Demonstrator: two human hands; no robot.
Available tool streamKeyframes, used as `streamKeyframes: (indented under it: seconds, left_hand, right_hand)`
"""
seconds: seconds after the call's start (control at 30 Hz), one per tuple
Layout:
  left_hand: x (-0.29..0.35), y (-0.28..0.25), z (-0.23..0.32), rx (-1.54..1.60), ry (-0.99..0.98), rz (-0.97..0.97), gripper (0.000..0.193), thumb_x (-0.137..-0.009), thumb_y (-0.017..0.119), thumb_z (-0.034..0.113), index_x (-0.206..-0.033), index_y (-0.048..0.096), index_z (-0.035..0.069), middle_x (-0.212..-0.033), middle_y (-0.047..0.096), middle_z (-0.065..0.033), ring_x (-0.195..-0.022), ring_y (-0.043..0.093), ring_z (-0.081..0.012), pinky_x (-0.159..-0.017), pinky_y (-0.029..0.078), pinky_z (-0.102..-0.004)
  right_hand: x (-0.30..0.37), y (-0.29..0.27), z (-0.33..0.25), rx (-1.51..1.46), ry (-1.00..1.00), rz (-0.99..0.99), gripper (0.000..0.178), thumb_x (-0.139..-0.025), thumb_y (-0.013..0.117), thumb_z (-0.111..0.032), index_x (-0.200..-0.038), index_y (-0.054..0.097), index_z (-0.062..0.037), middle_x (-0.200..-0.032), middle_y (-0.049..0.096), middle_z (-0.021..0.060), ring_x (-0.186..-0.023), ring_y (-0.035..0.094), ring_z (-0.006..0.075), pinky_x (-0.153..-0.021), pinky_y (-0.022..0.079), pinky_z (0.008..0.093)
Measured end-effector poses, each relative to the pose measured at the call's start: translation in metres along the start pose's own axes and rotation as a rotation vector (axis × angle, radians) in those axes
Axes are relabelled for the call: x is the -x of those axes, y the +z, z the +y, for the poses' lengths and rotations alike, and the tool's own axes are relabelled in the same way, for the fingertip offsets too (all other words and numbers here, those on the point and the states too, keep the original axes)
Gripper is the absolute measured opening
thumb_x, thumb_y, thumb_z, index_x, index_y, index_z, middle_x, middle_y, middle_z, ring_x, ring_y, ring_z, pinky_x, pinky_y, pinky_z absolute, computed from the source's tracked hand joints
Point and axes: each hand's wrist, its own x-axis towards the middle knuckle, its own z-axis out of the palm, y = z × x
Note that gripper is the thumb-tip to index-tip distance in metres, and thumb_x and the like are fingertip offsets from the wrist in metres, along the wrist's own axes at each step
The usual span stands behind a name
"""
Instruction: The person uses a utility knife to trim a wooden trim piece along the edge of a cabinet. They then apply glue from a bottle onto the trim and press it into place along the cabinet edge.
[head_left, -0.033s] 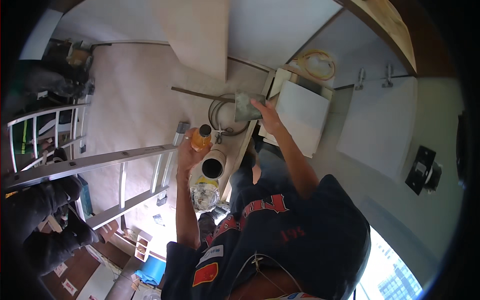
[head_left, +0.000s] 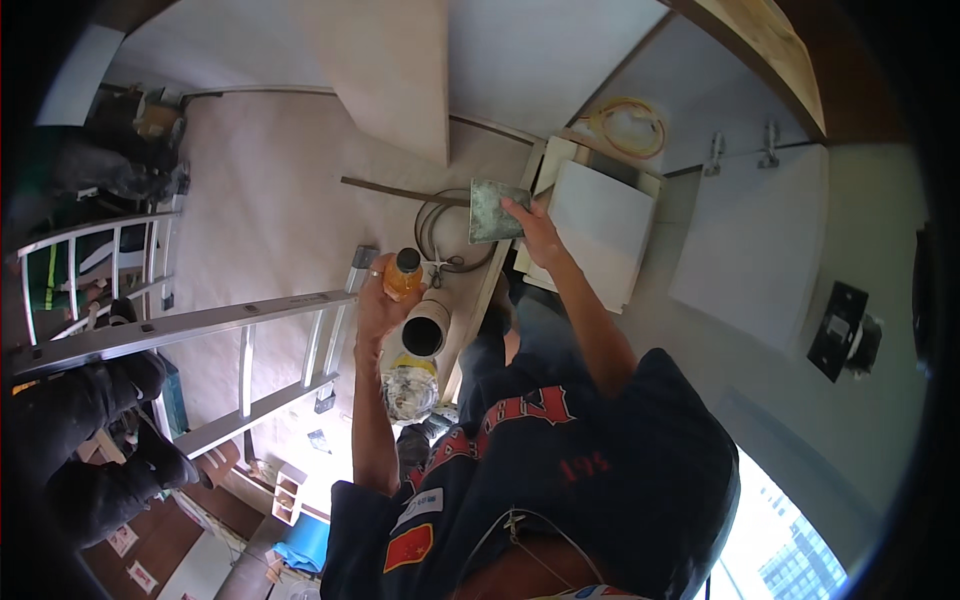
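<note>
The orange bottle (head_left: 402, 281) stands roughly upright, cap up, clamped in the left hand (head_left: 376, 305), near the end of the aluminium ladder (head_left: 200, 328). The right hand (head_left: 537, 228) is closed on one side of the grey-green plate (head_left: 488, 212). Good handling likely wants a level bottle, a firm pinch on the plate, and both clear of the open-ended tube (head_left: 434, 306), scissors (head_left: 437, 274) and coiled cable (head_left: 424, 232) below.

Person's left hand (head_left: 377, 305) and right hand (head_left: 540, 235): two | bottle (head_left: 403, 283): one | cap (head_left: 408, 259): one | plate (head_left: 490, 215): one | tube (head_left: 433, 309): one | scissors (head_left: 437, 275): one pair | yellow coil (head_left: 635, 153): one | dark coil (head_left: 421, 228): one | hinges (head_left: 714, 155): two | cross pendant (head_left: 514, 523): one | red patch (head_left: 408, 548): one | ladder frames (head_left: 200, 325): two
</note>
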Motion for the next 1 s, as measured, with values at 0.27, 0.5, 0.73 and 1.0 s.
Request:
streamKeyframes:
  seconds: [0.27,0.5,0.73,1.0]
  left_hand:
    - [0.008,0.088,0.078,0.657,-0.109,-0.226,0.075,-0.078,0.082,0.014,-0.142,0.044,0.001,-0.125,0.059,-0.0092,-0.113,0.064,-0.022,-0.095,0.053,-0.0374]
    - [0.018,0.136,0.067,0.54,-0.156,-0.196,0.068,-0.077,0.083,0.017,-0.133,0.049,0.001,-0.135,0.055,-0.0111,-0.117,0.063,-0.0223,-0.096,0.053,-0.0368]
    - [0.011,0.151,0.047,0.368,-0.198,-0.218,0.062,-0.074,0.085,0.018,-0.125,0.053,0.003,-0.133,0.058,-0.013,-0.114,0.064,-0.0222,-0.095,0.051,-0.037]
    - [-0.002,0.167,0.027,0.307,-0.192,-0.154,0.064,-0.072,0.087,0.016,-0.124,0.054,0.002,-0.136,0.054,-0.0164,-0.117,0.062,-0.0263,-0.096,0.051,-0.0378]
  right_hand:
    - [0.025,-0.042,-0.002,0.026,-0.211,0.355,0.045,-0.099,0.06,-0.042,-0.126,0.059,-0.0059,-0.113,0.068,0.0086,-0.108,0.064,0.0268,-0.094,0.048,0.0404]
    - [-0.066,-0.178,-0.067,1.359,-0.432,0.54,0.035,-0.103,0.047,-0.031,-0.118,0.065,-0.0052,-0.103,0.067,0.0256,-0.098,0.064,0.0439,-0.087,0.049,0.0518]
    - [-0.198,-0.256,-0.085,1.748,-0.46,0.407,0.031,-0.102,0.047,-0.028,-0.116,0.067,-0.0078,-0.105,0.069,0.0211,-0.1,0.065,0.04,-0.085,0.052,0.0501]
    - [-0.238,-0.269,-0.079,1.905,-0.578,0.265,0.022,-0.095,0.053,-0.016,-0.11,0.067,-0.0081,-0.094,0.071,0.017,-0.09,0.069,0.0351,-0.077,0.055,0.0497]
